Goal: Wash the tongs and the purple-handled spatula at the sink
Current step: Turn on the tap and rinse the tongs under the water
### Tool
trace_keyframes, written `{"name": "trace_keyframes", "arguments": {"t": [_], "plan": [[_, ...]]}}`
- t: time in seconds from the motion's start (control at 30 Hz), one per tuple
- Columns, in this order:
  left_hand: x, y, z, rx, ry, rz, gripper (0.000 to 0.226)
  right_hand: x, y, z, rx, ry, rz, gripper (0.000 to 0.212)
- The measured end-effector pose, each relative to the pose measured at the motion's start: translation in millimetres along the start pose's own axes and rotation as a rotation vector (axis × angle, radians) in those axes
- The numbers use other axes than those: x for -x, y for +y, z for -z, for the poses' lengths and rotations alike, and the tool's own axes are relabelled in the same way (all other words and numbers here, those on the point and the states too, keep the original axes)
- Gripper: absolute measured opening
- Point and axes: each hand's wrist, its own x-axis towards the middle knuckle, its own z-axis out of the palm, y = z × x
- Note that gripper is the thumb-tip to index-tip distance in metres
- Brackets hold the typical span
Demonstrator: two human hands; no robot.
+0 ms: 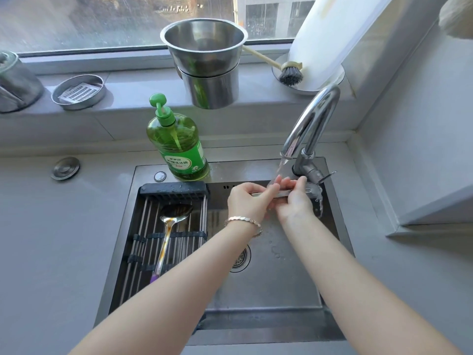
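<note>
Both hands hold the metal tongs [311, 191] level under the running tap [311, 121], over the back of the sink [268, 285]. My left hand [249, 202], with a bracelet at the wrist, grips the tongs' left end. My right hand [294, 201] wraps their middle, fingers over the top. The tongs' right tips stick out past my right hand, water running off them. The purple-handled spatula [169, 226] lies on the roll-up drying rack [153, 242] over the sink's left half, bowl toward the back, its purple handle end partly behind my left forearm.
A green dish-soap bottle [176, 144] stands at the sink's back edge. On the windowsill sit stacked steel pots [207, 62], a round steel dish [79, 92], a dish brush [286, 70] and a white roll [330, 34]. The drain [242, 257] lies mid-sink. A wall ledge [432, 208] juts out on the right.
</note>
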Motion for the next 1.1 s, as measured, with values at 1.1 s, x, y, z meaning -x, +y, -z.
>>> {"name": "trace_keyframes", "arguments": {"t": [1.1], "plan": [[19, -65, 26, -0.457, -0.289, 0.255, 0.058, 10, 31, 63, 1.231, -0.144, -0.020, 0.008]]}}
